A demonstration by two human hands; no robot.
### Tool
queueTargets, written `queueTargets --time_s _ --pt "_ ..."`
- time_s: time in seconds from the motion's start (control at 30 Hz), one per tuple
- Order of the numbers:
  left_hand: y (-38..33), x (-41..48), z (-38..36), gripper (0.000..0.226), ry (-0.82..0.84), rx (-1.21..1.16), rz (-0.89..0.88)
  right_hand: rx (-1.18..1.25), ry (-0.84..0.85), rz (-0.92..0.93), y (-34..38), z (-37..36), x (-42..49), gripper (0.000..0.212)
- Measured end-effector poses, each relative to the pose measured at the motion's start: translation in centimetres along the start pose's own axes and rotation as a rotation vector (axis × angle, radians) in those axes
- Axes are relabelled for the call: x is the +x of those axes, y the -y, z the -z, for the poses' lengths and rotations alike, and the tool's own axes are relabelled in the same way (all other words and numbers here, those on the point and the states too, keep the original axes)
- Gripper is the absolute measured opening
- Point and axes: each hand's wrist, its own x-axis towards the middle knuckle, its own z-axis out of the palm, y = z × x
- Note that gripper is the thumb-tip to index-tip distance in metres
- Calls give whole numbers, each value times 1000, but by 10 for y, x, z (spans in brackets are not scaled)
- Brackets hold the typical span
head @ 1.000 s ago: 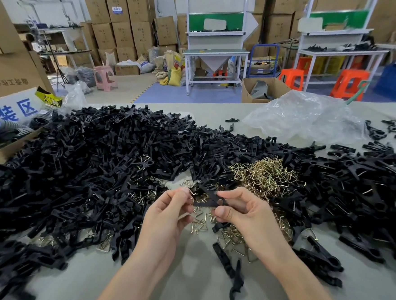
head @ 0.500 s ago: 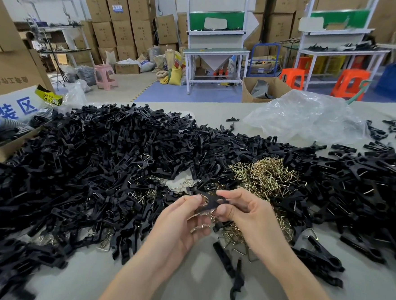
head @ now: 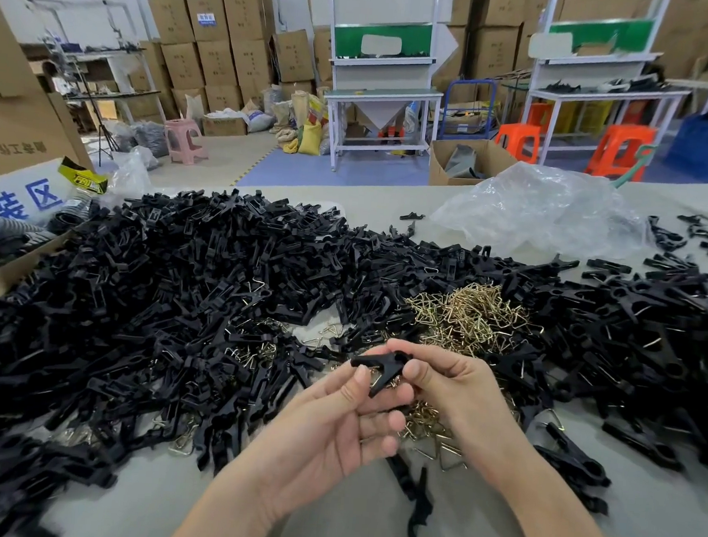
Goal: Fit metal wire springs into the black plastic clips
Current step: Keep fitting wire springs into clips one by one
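Your left hand [head: 328, 430] and right hand [head: 461, 393] are both bare, uncovered across the fingers, knuckles and wrists. Your left forearm [head: 234, 515] and right forearm [head: 548, 516] are bare as well, slim and smooth, uncovered all the way down to the bottom edge of the view. The thumbnail [head: 362, 371] on your left hand is cut short with a rounded tip; it looks plain and unpolished, though the picture is a little too soft there to be sure.
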Motion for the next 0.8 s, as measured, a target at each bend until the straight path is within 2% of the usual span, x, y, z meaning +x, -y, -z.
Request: queueTargets --time_s 0.1,0.2,0.43,0.6,0.7,0.8 --pt "0 1 1 33 -20 -96 -11 -2 -11 -30 1 -1 0 27" --pt "2 1 3 42 39 -129 -6 -4 23 -38 -1 0 1 30" --pt "8 5 4 21 -51 -145 -50 -30 38 -33 -6 4 3 27" --pt "7 4 3 12 -58 -139 -41 -48 37 -32 -7 5 4 26" --pt "6 2 1 23 -86 -112 -27 -48 47 -34 -7 6 3 25" --pt "7 1 -2 17 -146 -95 -27 -51 54 -35 -5 3 2 23"
